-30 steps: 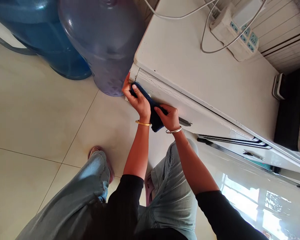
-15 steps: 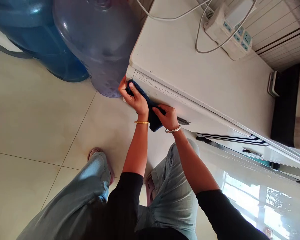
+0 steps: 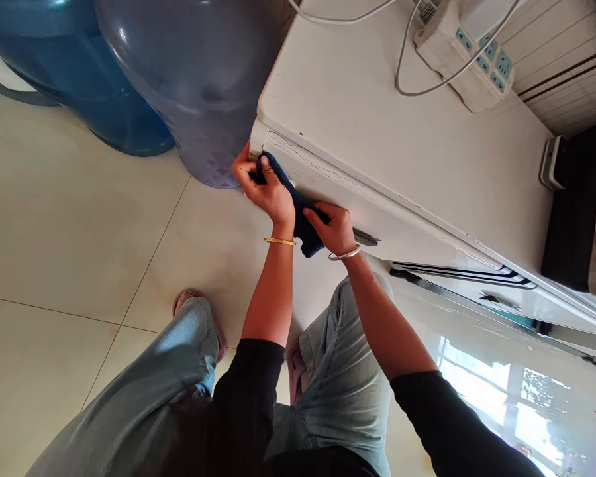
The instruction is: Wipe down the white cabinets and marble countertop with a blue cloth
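A dark blue cloth (image 3: 308, 233) is bunched against the front of a white cabinet (image 3: 387, 152), near its left corner. My left hand (image 3: 273, 192) grips one end of it, thumb on top and fingers curled at the cabinet's edge. With thumb and fingers, my right hand (image 3: 334, 228) pinches the cloth a little to the right, and a loose part hangs below between the two wrists. Just right of that hand is a dark metal drawer handle (image 3: 366, 236). Part of the cloth is hidden under the fingers.
Large water bottles, one purplish (image 3: 198, 93) and one blue (image 3: 79, 73), stand on the tiled floor (image 3: 69, 218) left of the cabinet. On the cabinet top lie a white power strip (image 3: 469, 56) and a cable (image 3: 422, 93). A dark box-like object (image 3: 576, 212) sits at the right.
The view has shifted slightly. Both hands keep hold of the cloth in nearly the same place; the hanging part of the cloth has changed shape a little.
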Action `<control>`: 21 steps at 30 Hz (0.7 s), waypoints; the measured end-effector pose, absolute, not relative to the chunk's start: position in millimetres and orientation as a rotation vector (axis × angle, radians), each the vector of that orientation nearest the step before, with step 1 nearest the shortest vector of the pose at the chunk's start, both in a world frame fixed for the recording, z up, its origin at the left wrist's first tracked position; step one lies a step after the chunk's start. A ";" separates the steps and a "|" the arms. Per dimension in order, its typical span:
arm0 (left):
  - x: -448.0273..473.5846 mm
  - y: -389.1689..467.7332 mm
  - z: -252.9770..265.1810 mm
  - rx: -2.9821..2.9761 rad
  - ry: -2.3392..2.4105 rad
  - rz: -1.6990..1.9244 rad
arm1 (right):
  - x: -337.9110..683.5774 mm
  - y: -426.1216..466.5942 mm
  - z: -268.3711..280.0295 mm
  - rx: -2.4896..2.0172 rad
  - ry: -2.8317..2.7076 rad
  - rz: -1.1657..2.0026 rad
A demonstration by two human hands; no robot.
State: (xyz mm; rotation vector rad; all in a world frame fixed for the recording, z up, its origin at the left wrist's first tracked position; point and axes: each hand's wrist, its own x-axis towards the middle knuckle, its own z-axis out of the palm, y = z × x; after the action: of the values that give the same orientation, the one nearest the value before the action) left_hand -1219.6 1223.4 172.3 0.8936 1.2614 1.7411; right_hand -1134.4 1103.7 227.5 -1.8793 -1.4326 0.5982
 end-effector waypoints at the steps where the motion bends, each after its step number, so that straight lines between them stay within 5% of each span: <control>1: -1218.7 1224.2 173.0 0.870 1.271 1.726 | -1134.6 1103.8 227.7 -1.882 -1.428 0.599; 21: -1227.2 1208.4 177.7 0.979 1.243 1.685 | -1130.9 1101.7 232.2 -1.911 -1.465 0.658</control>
State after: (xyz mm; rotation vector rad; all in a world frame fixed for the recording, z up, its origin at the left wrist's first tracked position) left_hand -1227.2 1208.4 177.7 0.9791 1.2430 1.6851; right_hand -1130.9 1101.7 232.2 -1.9110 -1.4647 0.6577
